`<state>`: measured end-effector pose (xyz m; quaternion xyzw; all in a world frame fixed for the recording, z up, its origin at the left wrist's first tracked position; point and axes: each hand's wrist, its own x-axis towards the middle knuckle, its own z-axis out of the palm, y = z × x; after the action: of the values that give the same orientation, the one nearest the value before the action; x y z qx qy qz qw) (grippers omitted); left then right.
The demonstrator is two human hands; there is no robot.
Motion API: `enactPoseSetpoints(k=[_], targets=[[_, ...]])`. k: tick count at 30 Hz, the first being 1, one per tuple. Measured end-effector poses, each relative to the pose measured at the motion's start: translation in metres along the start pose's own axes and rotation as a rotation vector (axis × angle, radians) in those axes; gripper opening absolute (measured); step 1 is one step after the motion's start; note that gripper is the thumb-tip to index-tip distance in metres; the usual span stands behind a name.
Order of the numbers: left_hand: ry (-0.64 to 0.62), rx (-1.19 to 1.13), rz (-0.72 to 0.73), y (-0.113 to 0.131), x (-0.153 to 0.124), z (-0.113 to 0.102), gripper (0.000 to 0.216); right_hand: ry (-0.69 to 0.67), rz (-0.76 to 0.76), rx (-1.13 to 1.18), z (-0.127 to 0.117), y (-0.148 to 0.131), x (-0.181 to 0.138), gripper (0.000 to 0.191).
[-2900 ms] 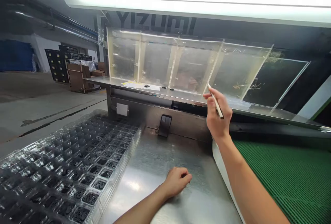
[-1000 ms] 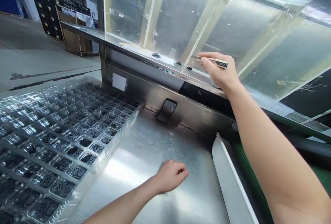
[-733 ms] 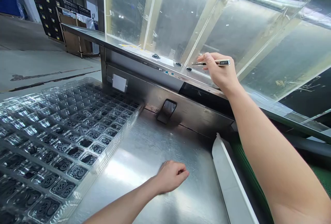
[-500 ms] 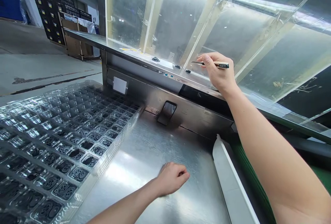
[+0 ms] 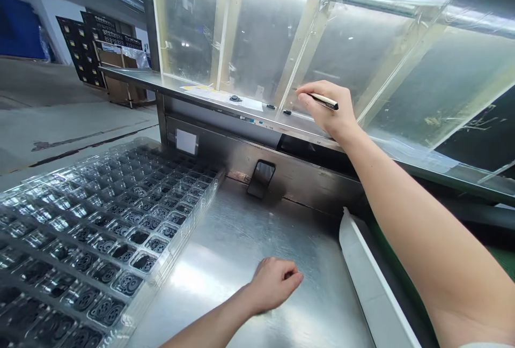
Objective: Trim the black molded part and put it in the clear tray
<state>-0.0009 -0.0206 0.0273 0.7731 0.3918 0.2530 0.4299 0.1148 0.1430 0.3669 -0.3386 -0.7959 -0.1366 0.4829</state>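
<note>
My right hand (image 5: 330, 112) is stretched out to the metal ledge (image 5: 209, 96) below the clear machine guard panels (image 5: 257, 42). Its fingers are pinched round a thin pen-like tool (image 5: 324, 101), whose tip points left, close to the ledge. My left hand (image 5: 276, 282) rests on the steel table (image 5: 237, 241) in a loose fist; nothing shows in it. To its left lies a clear plastic blister tray (image 5: 100, 219) with several pockets holding black round parts.
Small black parts (image 5: 234, 98) and a paper sheet (image 5: 209, 92) lie on the ledge. A dark phone-like object (image 5: 261, 179) leans against the back wall of the table. A white guide strip (image 5: 374, 289) borders a green conveyor at the right. Boxes and racks stand far left.
My right hand came down from a raised position to the ledge and turned the tool level, pointing left. The left hand stayed put in a fist. The view tilted down.
</note>
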Motion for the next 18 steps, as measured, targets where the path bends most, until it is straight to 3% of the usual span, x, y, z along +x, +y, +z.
enactPoseSetpoints(k=[7,12,18], targets=[[0.033,-0.003,-0.025,0.0006,0.0021,0.0031,0.032,0.126,-0.001,-0.104,-0.0042,-0.0023,0.0004,0.022],[0.015,0.016,-0.016,0.0015,0.0038,0.0037,0.031,0.142,-0.044,-0.153,-0.006,-0.0034,-0.0012,0.023],[0.001,0.076,-0.043,-0.0017,0.0099,0.0082,0.028,0.191,0.045,-0.163,-0.0077,-0.0048,-0.0002,0.023]])
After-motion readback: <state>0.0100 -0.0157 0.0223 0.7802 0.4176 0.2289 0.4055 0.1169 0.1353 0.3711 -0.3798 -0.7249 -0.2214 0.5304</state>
